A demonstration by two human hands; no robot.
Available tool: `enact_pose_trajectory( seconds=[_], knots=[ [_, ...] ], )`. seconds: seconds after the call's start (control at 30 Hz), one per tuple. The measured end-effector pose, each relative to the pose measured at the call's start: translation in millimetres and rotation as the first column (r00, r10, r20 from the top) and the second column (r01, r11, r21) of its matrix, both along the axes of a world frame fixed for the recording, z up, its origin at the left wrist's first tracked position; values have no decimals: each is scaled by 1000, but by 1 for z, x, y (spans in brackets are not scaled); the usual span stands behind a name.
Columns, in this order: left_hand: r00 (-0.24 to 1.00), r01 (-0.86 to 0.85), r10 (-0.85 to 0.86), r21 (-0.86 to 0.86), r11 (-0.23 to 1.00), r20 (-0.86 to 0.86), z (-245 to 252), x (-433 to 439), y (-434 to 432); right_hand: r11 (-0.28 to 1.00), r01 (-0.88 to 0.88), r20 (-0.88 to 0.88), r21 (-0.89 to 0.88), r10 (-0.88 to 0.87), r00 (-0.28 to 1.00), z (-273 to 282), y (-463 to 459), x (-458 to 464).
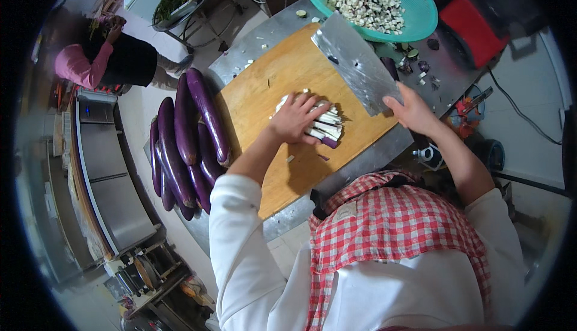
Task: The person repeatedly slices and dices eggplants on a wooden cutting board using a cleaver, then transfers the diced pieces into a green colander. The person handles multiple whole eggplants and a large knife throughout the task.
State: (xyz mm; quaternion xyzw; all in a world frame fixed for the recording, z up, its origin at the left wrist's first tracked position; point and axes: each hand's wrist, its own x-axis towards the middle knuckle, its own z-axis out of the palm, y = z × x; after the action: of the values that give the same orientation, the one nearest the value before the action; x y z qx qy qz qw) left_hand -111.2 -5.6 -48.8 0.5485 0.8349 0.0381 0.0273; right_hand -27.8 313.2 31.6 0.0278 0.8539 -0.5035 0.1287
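My left hand (297, 119) lies with spread fingers on a heap of white eggplant strips (328, 124) on the wooden cutting board (261, 78). In my right hand (410, 109) is a broad cleaver (356, 62), its blade raised above the board to the right of the strips. Several long purple eggplants (185, 150) are piled at the board's left end. Beyond the board, at the upper right, a turquoise plastic colander (419, 15) holds diced eggplant (367, 4). Small scraps lie around my left hand on the board.
The board rests on a metal table (279, 229). Eggplant ends and peel scraps (412, 53) lie below the colander, near a red object (473, 29). At the upper left stands a person in a pink top (85, 65), near a round bowl of greens (176, 4) on a stand.
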Motion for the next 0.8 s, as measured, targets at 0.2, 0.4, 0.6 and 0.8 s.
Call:
enact_pose_trajectory(
  seconds=[0.2, 0.4, 0.6, 0.8],
  knots=[
    [574, -818, 819, 57, 572, 21, -17, 76, 26, 677, -214, 33, 705, 270, 962, -14, -23, 9],
    [313, -945, 950, 90, 313, -12, -14, 86, 57, 598, -257, -176, 759, 569, 803, -50, -57, 14],
    [318, -933, 948, 175, 314, -7, -20, 93, 53, 658, -318, -190, 682, 580, 792, -11, -63, 7],
    [290, -948, 956, 125, 292, -34, -27, 90, 61, 633, -399, -76, 663, 587, 806, -46, -77, -15]
  ],
)
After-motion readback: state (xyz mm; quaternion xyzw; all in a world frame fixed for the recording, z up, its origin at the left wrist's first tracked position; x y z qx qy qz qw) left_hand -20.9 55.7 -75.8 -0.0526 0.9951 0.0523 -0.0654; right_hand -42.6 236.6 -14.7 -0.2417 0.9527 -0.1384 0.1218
